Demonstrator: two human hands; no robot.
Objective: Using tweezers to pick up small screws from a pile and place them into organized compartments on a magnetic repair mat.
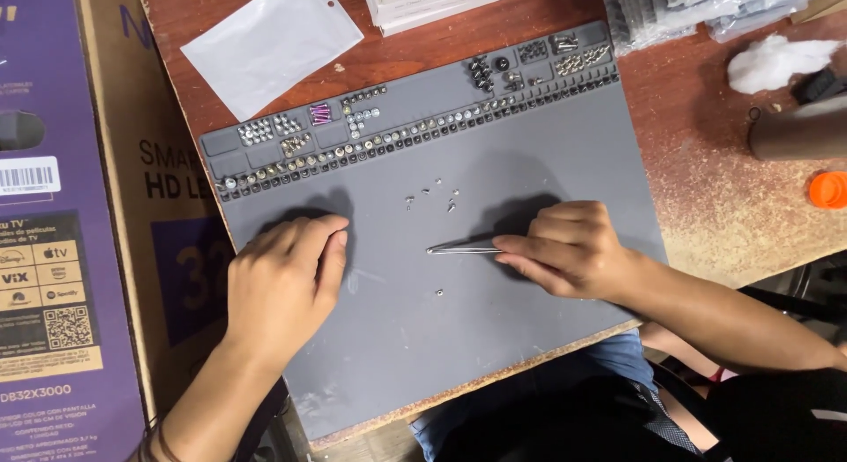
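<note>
Reddish-brown wood, scuffed and worn, makes up the table (pixel 706 180), and over the middle of it lies a grey work mat (pixel 529 162) with rows of little compartments along its far edge, most of them stocked with small screws. Right hand (pixel 569 248) is down on the mat, grip clenched on a pair of slim metal tweezers (pixel 463 247), pinched between thumb and fingertips. The tweezers lie nearly flat, long axis running sideways, tips pointing away from that grip toward the left hand (pixel 287 281). That left hand rests on the mat with fingers curled loosely under, knuckles up; whether anything sits inside it I cannot tell, nothing shows. Now the relation that matters: a single loose screw (pixel 438 292) lies on the bare mat just nearer the person than the tweezer tips, close below them, and roughly between the two hands, though the right grip's tool is clearly the closer reach. Beyond the tips, farther from the person, a small scatter of screws (pixel 434 194) sits apart from the tool. Off past the left hand, a purple cardboard box (pixel 53 206) stands alongside the table edge, and a clear plastic bag (pixel 269 43) lies flat on the wood beyond the mat. Out past the right grip, an orange cap (pixel 828 189) and a wad of white cotton (pixel 776 60) sit near the table's far corner.
</note>
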